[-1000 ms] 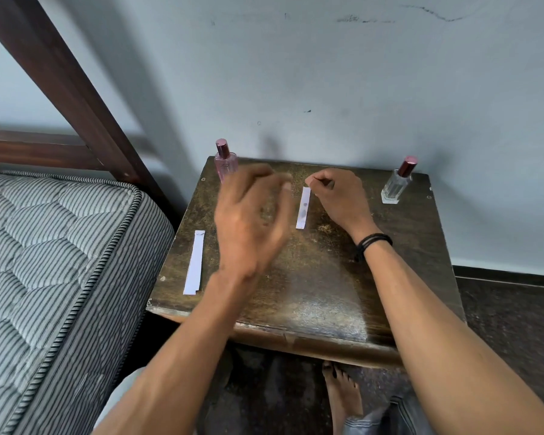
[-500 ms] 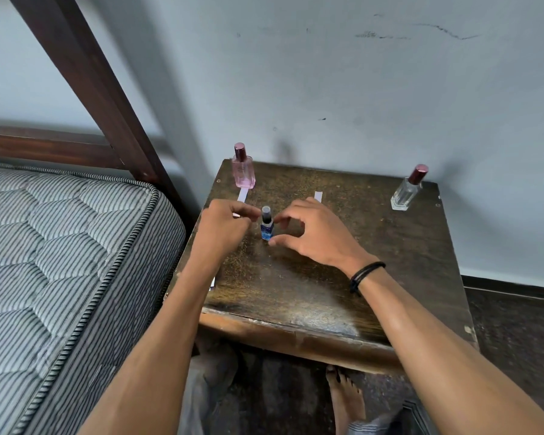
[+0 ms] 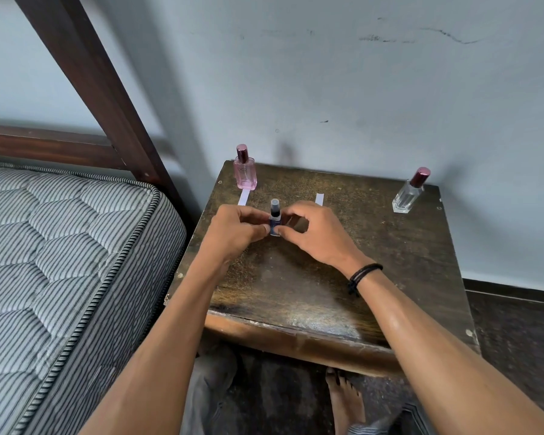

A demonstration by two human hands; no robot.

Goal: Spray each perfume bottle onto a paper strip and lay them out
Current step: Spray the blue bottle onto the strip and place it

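Currently both hands, left hand (image 3: 236,229) and right hand (image 3: 311,233), pinch small dark-blue glass spray bottle (image 3: 275,220) upright at centre of worn wooden table (image 3: 374,277). Next, likely: lift, spray onto fresh white paper strip (image 3: 319,199).

A single head-worn wide-angle camera looks forward and steeply down from above the person's forearms, facing a pale wall (image 3: 358,89). A dark wooden table (image 3: 343,277) fills the centre at close range, a mattress (image 3: 60,246) the left edge, the floor the bottom. Straight lines bow near the borders. There is no second view to overlap with.
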